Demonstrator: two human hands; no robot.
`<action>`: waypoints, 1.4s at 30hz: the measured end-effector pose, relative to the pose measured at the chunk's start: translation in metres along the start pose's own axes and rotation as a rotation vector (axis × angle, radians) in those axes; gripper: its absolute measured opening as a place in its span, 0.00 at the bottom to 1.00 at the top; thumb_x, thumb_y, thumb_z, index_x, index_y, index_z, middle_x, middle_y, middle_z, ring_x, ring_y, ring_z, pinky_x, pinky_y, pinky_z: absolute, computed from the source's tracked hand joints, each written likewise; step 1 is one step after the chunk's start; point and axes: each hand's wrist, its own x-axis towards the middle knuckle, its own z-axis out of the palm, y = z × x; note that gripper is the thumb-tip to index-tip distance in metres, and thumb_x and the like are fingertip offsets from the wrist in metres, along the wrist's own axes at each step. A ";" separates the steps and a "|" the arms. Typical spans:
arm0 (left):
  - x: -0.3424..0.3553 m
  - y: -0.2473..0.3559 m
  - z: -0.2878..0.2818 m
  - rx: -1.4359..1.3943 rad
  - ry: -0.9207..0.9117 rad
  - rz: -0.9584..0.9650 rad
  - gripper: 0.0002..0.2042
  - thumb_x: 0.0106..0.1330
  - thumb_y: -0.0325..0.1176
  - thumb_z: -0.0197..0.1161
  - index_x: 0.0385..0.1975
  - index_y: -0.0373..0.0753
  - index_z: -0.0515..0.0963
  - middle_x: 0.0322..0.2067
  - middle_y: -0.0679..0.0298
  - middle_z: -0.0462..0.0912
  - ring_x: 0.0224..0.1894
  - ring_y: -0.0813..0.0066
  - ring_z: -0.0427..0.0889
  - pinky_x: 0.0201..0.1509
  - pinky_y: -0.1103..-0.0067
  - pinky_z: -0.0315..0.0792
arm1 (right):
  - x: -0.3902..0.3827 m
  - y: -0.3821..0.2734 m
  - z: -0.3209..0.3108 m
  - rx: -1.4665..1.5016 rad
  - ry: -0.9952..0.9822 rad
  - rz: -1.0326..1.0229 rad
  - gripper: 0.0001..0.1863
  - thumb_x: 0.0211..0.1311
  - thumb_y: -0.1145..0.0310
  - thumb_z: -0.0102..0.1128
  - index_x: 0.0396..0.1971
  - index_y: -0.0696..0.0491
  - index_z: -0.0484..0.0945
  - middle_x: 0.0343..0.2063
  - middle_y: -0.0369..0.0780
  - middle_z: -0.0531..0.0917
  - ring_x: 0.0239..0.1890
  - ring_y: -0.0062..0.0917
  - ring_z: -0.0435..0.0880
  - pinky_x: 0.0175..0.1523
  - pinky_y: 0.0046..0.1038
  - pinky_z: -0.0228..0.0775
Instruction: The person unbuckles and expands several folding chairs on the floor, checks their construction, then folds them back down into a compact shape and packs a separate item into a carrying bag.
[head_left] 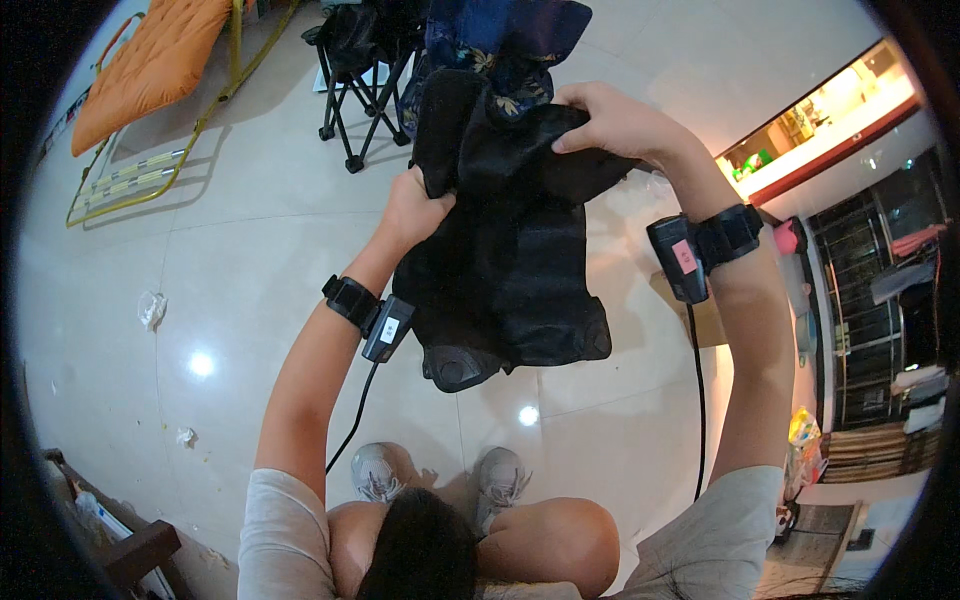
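Note:
A black fabric piece [515,260], with rounded reinforced patches at its lower corners, hangs between my two hands above the tiled floor. My left hand [418,208] is closed on its upper left edge, where the cloth is folded over. My right hand [600,122] pinches the upper right part, its thumb on the front. Just behind the fabric lies dark blue patterned cloth [510,30]. Both my wrists wear black strapped devices with cables.
An orange padded folding chair [150,70] with a yellow frame stands at upper left. A black folding stool [355,80] is behind the fabric. Scraps of crumpled paper [152,310] lie on the tiled floor [250,290]. A cardboard box [703,326] sits to the right.

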 end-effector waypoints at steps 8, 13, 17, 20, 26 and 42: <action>0.006 -0.012 -0.005 -0.019 -0.041 0.023 0.10 0.48 0.26 0.60 0.32 0.33 0.75 0.29 0.51 0.79 0.32 0.59 0.78 0.37 0.75 0.69 | 0.007 0.002 0.031 -0.504 0.774 -0.130 0.08 0.35 0.77 0.56 0.18 0.56 0.66 0.19 0.46 0.72 0.25 0.40 0.71 0.30 0.30 0.64; 0.002 0.000 -0.005 0.032 -0.001 0.019 0.12 0.49 0.29 0.62 0.33 0.33 0.75 0.29 0.50 0.79 0.33 0.57 0.78 0.38 0.75 0.70 | 0.006 0.005 0.047 -0.715 0.815 -0.139 0.07 0.37 0.72 0.57 0.19 0.55 0.69 0.21 0.44 0.74 0.30 0.39 0.74 0.33 0.38 0.64; 0.003 -0.004 -0.004 -0.041 -0.005 0.033 0.13 0.49 0.31 0.63 0.32 0.30 0.75 0.29 0.50 0.79 0.33 0.61 0.79 0.38 0.75 0.70 | 0.009 -0.002 0.035 -0.689 0.789 -0.416 0.10 0.44 0.65 0.57 0.26 0.53 0.70 0.20 0.41 0.75 0.29 0.39 0.75 0.32 0.37 0.67; 0.002 -0.005 -0.005 -0.124 -0.041 0.003 0.14 0.49 0.32 0.64 0.32 0.30 0.75 0.28 0.53 0.80 0.31 0.67 0.79 0.37 0.77 0.70 | 0.026 0.011 0.019 -0.705 0.738 -0.135 0.12 0.47 0.62 0.57 0.26 0.54 0.70 0.23 0.44 0.78 0.30 0.41 0.77 0.32 0.40 0.67; 0.000 -0.006 -0.006 -0.237 -0.082 -0.068 0.14 0.49 0.33 0.64 0.32 0.30 0.75 0.28 0.57 0.81 0.30 0.74 0.78 0.37 0.79 0.70 | 0.043 0.007 0.034 -0.787 0.879 0.051 0.13 0.48 0.64 0.58 0.32 0.54 0.71 0.29 0.42 0.77 0.34 0.38 0.76 0.37 0.35 0.65; 0.014 -0.018 -0.004 -0.321 -0.212 -0.159 0.13 0.52 0.25 0.63 0.38 0.32 0.73 0.35 0.64 0.78 0.36 0.78 0.74 0.42 0.79 0.70 | 0.048 0.079 0.177 -0.319 0.099 0.207 0.37 0.58 0.53 0.44 0.62 0.55 0.45 0.53 0.54 0.64 0.53 0.42 0.68 0.53 0.38 0.64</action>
